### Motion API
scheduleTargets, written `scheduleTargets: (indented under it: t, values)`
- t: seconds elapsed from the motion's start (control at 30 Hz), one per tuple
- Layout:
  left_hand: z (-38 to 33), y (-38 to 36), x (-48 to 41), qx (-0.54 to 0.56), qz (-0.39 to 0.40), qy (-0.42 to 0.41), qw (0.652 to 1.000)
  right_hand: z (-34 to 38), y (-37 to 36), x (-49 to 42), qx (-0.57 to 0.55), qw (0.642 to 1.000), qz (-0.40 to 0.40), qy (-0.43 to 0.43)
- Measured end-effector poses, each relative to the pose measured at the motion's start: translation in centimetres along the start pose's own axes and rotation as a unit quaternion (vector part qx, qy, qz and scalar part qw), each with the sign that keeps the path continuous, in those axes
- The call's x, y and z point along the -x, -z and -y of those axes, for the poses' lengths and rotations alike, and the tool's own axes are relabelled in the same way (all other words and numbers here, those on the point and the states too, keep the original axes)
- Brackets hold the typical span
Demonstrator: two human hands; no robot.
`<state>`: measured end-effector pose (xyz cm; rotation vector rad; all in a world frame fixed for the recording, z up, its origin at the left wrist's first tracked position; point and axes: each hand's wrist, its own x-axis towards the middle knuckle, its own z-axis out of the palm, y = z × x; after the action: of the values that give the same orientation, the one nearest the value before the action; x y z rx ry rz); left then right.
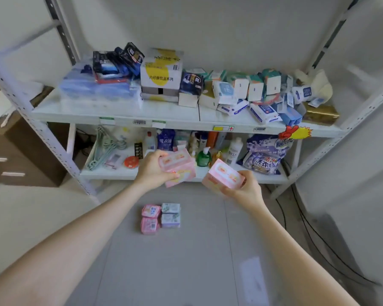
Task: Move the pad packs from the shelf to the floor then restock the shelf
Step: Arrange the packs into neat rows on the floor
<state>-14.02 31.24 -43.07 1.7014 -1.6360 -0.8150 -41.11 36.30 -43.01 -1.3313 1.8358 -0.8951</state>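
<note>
Pad packs, pink, rectangular and wrapped in plastic film, fill both hands. The left hand curls thumb and fingers round what looks like two stacked packs, and the right hand cups a single pack from underneath, fingers wrapped round its near side. Both loads hang in the air, apart from each other, just in front of the white metal lower shelf. Well below the hands, on the grey tiled floor, lies a tight block of four packs, two pink and two pale lilac. The step in hand is probably carrying these down to that block. To do it well, lower each load flat, keep the left stack squeezed so the top pack does not slide, and set them edge to edge against the block instead of dropping them. Print on the held packs is too blurred to read. Beyond the right hand a purple and white detergent bag shows "洗衣", and above the left hand a white and yellow carton carries a line of Chinese characters ending in "系列".
</note>
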Motion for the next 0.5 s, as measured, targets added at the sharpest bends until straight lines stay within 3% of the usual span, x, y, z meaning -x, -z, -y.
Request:
scheduleTargets:
  t: [0.33, 0.5]
  values:
    - [7.8, -11.7, 3.0, -0.052, 0.091, 0.080, 0.991, -14.0, -3.8, 1.4, 0.048, 0.988, 0.080, -0.123]
    - [10.8, -16.6, 2.0, -0.071, 0.132, 0.106, 0.983, -19.3, -5.5, -0.1, 0.095, 0.980, 0.111, -0.135]
